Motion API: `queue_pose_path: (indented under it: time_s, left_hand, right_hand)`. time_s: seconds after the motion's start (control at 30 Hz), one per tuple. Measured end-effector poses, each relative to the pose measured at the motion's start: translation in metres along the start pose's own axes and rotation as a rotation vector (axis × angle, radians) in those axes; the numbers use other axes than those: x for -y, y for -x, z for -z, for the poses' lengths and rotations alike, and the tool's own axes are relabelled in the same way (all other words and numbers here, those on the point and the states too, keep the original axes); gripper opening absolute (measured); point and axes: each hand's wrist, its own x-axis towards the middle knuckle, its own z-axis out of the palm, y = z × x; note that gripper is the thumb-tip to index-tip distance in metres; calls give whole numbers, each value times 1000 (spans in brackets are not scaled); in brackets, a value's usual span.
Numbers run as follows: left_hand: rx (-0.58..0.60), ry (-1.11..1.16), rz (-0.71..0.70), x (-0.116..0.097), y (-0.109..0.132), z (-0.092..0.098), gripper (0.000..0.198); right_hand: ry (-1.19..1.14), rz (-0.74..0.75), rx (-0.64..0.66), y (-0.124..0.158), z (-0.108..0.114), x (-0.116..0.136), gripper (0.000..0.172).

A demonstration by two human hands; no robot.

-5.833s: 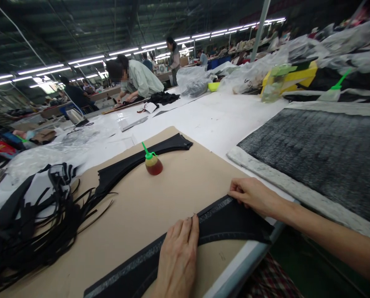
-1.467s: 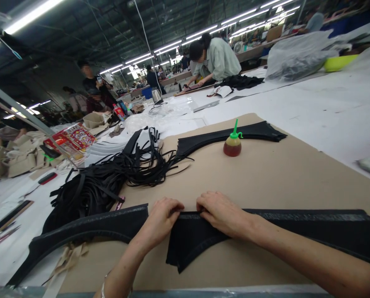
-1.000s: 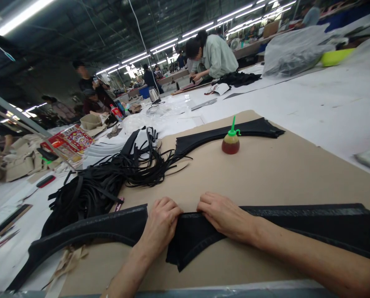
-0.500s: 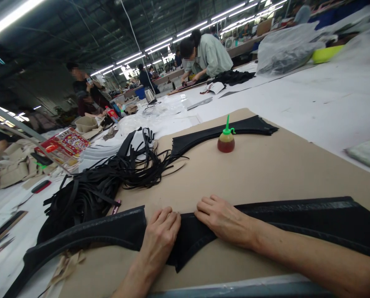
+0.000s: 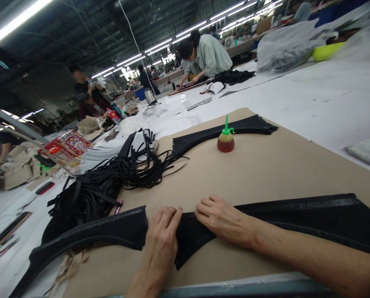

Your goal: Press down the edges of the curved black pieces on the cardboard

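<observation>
A curved black fabric piece (image 5: 108,227) extends left from my left hand (image 5: 162,236), whose bent fingers press on the fabric at its right end. My right hand (image 5: 220,217) lies just to the right, fingers closed together on the upper edge of a longer black panel (image 5: 312,219). Between the hands shows a short stretch of black material with a pointed lower corner. Both pieces lie over a tan sheet (image 5: 272,169). My fingertips and thumbs are partly hidden, as is the place where the pieces meet under my left hand.
Beyond my hands stands a small squeeze bottle (image 5: 226,144) with a green spout and reddish liquid, before a stack of black cut pieces (image 5: 200,138). Black strips (image 5: 85,198) are heaped at left. A co-worker (image 5: 214,56) bends over the far table beside a plastic bag (image 5: 284,49).
My left hand has shifted slightly, its forearm swinging a little to the right and its index finger reaching farther along the fabric edge. My right hand stays nearly in place.
</observation>
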Motion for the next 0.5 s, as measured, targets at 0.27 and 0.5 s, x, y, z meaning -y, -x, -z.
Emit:
queue_pose_path:
  time_s: [0.27,0.5]
  left_hand:
    - [63,101,-33,-19,0,-21,51]
    - [86,89,-60,-22,0,-15,49]
  right_hand:
    - [-11,28,-15,4,1,-5,8]
    - [-11,79,-35,25,2,-20,15]
